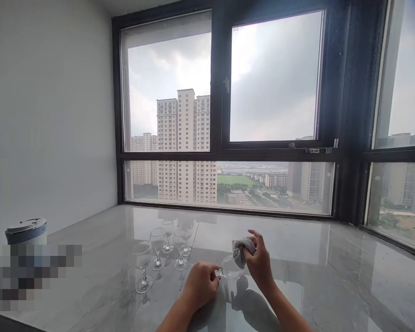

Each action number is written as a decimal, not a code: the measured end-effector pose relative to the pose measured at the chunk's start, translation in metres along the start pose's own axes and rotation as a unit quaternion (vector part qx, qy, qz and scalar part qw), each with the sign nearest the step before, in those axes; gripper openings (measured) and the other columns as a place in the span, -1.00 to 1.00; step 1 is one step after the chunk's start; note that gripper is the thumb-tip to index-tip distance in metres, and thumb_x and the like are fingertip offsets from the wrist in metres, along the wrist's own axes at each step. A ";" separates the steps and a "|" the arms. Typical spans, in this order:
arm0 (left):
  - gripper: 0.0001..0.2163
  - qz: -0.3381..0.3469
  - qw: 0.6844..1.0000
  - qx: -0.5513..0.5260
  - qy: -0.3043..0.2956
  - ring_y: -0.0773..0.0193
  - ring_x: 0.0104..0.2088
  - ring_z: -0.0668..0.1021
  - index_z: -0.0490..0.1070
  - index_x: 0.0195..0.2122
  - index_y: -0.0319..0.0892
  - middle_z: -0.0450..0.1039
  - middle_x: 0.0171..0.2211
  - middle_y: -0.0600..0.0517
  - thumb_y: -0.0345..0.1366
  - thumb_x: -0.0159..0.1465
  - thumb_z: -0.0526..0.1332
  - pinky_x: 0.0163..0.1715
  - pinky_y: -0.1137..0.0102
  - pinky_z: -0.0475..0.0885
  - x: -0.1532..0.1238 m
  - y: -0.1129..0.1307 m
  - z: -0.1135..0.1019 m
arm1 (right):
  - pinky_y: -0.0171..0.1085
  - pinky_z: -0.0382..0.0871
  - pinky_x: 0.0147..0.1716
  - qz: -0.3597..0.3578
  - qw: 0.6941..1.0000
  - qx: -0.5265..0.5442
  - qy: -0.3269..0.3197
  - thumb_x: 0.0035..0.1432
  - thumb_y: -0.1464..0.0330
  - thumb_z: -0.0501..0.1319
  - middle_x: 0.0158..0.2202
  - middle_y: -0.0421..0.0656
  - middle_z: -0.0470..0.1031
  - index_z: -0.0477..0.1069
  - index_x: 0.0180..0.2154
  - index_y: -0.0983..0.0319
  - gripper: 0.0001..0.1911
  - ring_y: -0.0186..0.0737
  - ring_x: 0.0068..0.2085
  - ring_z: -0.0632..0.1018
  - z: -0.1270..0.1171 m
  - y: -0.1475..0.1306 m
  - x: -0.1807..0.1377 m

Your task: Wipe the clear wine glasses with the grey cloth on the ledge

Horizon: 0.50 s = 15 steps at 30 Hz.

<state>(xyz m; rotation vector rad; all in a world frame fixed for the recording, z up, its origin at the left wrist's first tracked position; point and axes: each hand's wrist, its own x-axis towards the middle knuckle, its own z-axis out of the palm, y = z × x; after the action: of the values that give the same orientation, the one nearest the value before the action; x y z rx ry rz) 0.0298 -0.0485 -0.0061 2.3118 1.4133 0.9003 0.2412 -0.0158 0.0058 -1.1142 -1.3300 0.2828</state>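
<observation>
My left hand (203, 282) is closed round the stem end of a wine glass (231, 268), which lies on its side just above the shiny surface. In my right hand (260, 260) is a bunched white cloth (241, 249), pressed at the rim of the glass bowl. One or more fingers of that hand stick out. To the left of my hands stand several short-stemmed glasses, all upright, with the nearest glass (144, 267) at the front left. Whether part of the cloth is inside the bowl, I cannot tell.
The grey marble-like sill (100, 272) runs back to a dark-framed window (224, 154). A container with a white and blue lid (26, 230) stands at the left, beside a blurred-out patch. A pale wall (51, 115) closes off the left side.
</observation>
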 end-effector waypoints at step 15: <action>-0.77 0.003 0.998 -0.007 0.058 0.17 -0.25 0.56 0.57 -0.13 -0.09 0.60 -0.28 -0.02 -0.37 0.22 0.21 -0.18 0.36 0.36 -0.001 -0.006 0.002 | -0.18 0.37 -0.28 0.071 0.992 0.024 -0.105 -0.10 0.32 0.14 -0.39 -0.24 0.48 0.26 0.00 0.17 -0.47 -0.15 -0.37 0.51 -0.003 0.015 0.009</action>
<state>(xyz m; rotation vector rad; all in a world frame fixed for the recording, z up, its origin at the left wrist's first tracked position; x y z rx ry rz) 0.0266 -0.0468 -0.0109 2.2879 1.4398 1.0598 0.2527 -0.0033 0.0003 -1.1652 -1.4215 0.5464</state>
